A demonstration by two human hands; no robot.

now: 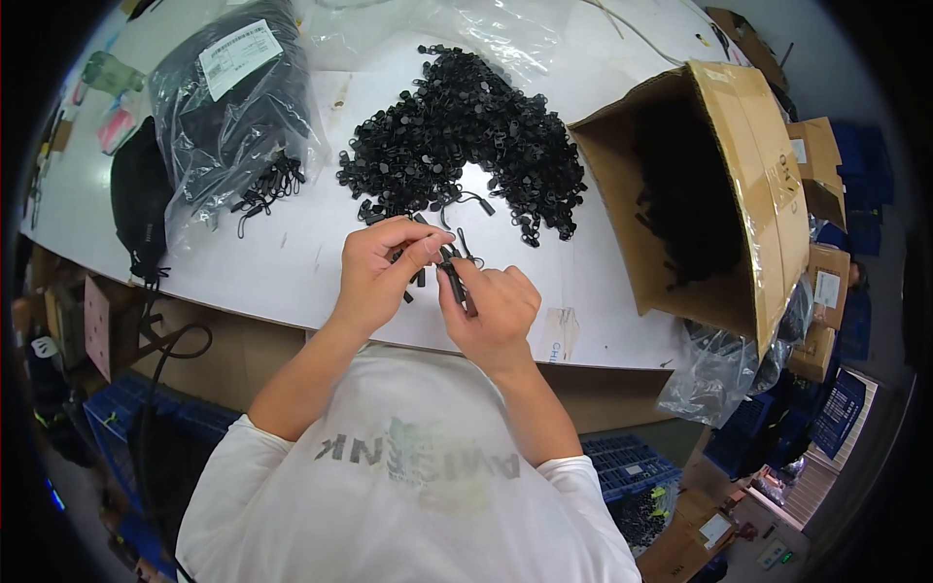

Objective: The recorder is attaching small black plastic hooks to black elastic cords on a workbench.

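Note:
My left hand (384, 260) is closed in a pinch, thumb against fingers, on a small black cord pull near the table's front edge. Close beside it my right hand (498, 309) is closed round several black cord pulls (457, 280), whose slim dark ends stick out between thumb and fingers. The fingertips of both hands nearly meet. A few more cord pulls lie under and beside my left hand, partly hidden by it. One loose cord pull (484, 205) with a thin loop lies just beyond the hands. Behind it spreads a large heap of small black plastic pieces (447, 117).
An open cardboard box (622, 185) lies on its side at the right, with dark pieces inside. At the left stand a full clear plastic bag (233, 126), a small bunch of looped cords (267, 189) and a black pouch (141, 194). A plastic bottle (112, 73) is farther back.

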